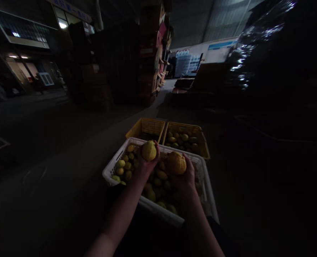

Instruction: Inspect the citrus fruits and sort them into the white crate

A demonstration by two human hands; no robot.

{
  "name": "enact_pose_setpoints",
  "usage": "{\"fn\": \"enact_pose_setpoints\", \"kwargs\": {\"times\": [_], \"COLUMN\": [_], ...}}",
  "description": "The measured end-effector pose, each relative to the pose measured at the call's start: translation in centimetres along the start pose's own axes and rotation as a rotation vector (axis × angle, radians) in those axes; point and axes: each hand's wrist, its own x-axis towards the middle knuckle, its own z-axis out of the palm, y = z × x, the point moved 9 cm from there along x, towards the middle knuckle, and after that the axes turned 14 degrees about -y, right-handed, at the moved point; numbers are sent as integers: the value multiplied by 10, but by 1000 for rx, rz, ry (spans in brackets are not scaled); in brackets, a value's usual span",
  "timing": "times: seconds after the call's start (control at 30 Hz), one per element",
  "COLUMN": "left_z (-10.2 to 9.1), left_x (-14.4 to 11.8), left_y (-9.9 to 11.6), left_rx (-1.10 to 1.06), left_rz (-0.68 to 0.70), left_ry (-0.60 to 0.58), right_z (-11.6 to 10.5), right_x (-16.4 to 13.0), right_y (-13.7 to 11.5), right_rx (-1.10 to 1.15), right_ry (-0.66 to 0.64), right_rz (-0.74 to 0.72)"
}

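**Both hands holding fruit over white crate**

Left hand (145,165) grasps a round yellow-green citrus fruit (149,150); right hand (184,177) grasps a rough orange-yellow fruit (176,163), both above the white slatted plastic crate (115,157) of fruit. Beyond stand two yellow plastic crates (147,128).

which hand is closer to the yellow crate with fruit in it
Right. The right hand, holding an orange-yellow fruit, sits just below the filled yellow crate. The left hand is further left, nearer the other yellow crate.
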Motion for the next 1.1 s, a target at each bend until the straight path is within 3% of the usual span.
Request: {"fn": "enact_pose_setpoints", "kwargs": {"times": [0.2, 0.37, 0.77, 0.97, 1.1], "left_z": [-14, -31, 1, 3, 0], "left_x": [7, 10, 7, 5, 7], "left_y": [13, 14, 6, -6, -7], "left_rx": [234, 426, 441, 223, 197], "left_rz": [133, 96, 77, 101, 99], "left_ry": [170, 311, 20, -3, -20], "right_z": [10, 10, 18, 15, 17], "right_x": [-2, -6, -2, -3, -5], "right_y": [3, 7, 6, -2, -6], "right_rx": [120, 177, 132, 157, 176], "right_ry": [-37, 33, -106, -121, -123], "right_rz": [117, 159, 94, -8, -46]}}
